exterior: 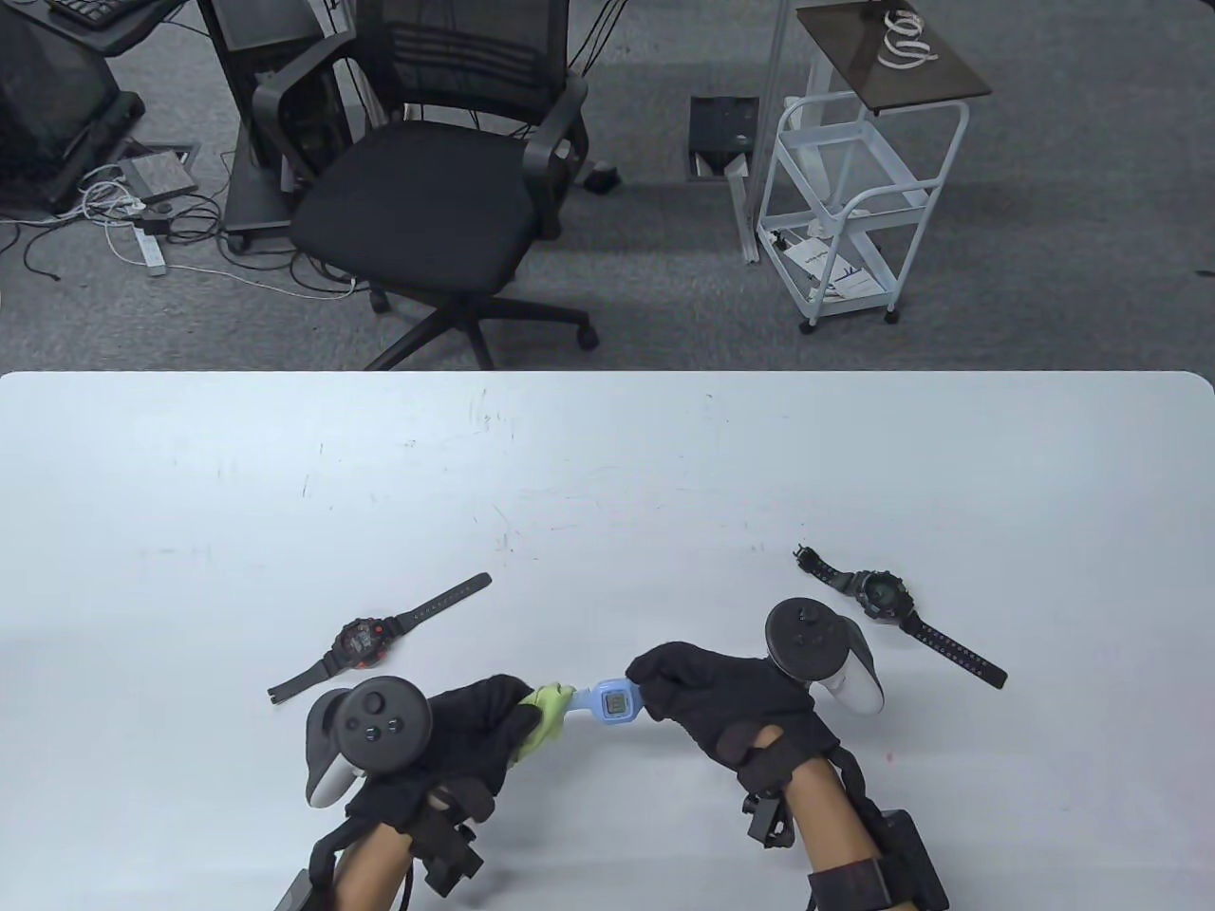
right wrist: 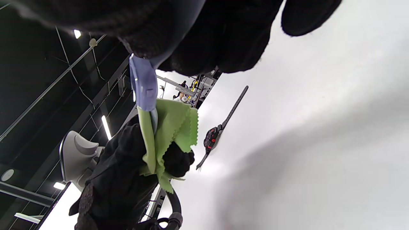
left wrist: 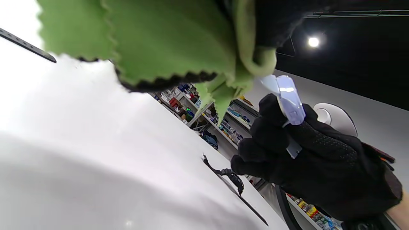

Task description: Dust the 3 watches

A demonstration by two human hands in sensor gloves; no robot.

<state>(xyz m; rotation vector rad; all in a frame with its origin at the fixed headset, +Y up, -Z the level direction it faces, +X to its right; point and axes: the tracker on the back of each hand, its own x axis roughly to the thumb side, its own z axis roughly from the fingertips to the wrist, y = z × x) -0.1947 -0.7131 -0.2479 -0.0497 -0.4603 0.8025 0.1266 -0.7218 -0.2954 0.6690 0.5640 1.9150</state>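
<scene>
the light blue watch [exterior: 614, 703] is held above the white table [exterior: 607, 474], between the two hands, with its long axis running left to right in the table view and its square face turned up toward the camera. one strap end is gripped by the curled fingers of the right hand [exterior: 721, 697]; the other strap end is wrapped in a green cloth [exterior: 543, 723], which is pinched round it by the left hand [exterior: 456, 735]. the red-and-black watch [exterior: 365, 641] is laid flat just beyond the left hand, its strap slanting from near-left to far-right. the dark watch [exterior: 883, 596] is laid flat beyond the right hand, slanting from far-left to near-right.
</scene>
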